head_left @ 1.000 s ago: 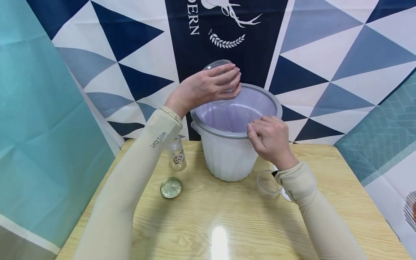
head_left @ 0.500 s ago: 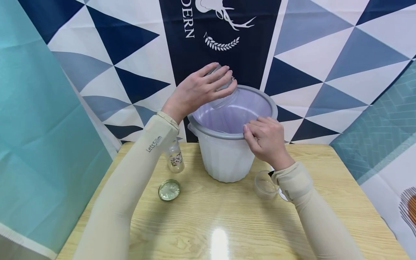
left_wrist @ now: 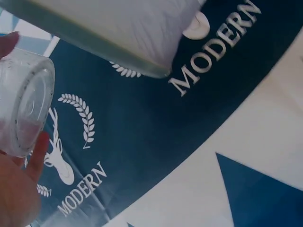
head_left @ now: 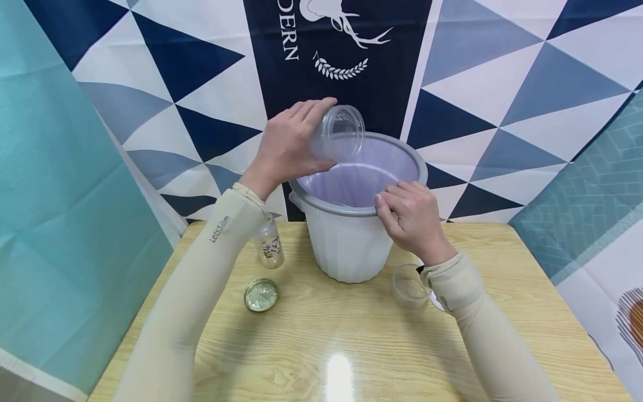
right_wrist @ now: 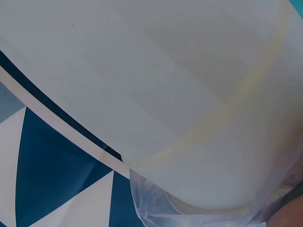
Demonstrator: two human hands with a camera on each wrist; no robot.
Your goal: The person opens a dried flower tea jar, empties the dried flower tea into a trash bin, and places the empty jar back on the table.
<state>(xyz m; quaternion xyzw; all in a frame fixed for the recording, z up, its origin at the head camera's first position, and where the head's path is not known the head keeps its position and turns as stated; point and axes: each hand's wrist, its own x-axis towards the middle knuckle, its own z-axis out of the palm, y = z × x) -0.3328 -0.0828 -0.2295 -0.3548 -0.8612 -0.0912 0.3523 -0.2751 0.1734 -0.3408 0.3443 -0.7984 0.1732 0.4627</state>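
A clear, see-through jar lies tipped on its side above the near-left part of a white bucket with a grey rim. My left hand grips it, the fingers behind it and the thumb below. In the left wrist view one round end of the jar faces the camera, and no contents show inside. My right hand has its fingers curled over the bucket's near-right rim. Thin purple plastic film hangs by that hand in the right wrist view, and the bucket's inside looks purple.
Left of the bucket stands a clear bottle with a dark leaf print, partly behind the left sleeve. A round lid lies in front of it. At right, a clear bowl sits beside a white round thing under my right wrist.
My left hand has rolled the jar over, so that its round end now shows to the right of the fingers instead of behind them. The right hand keeps its place on the rim.
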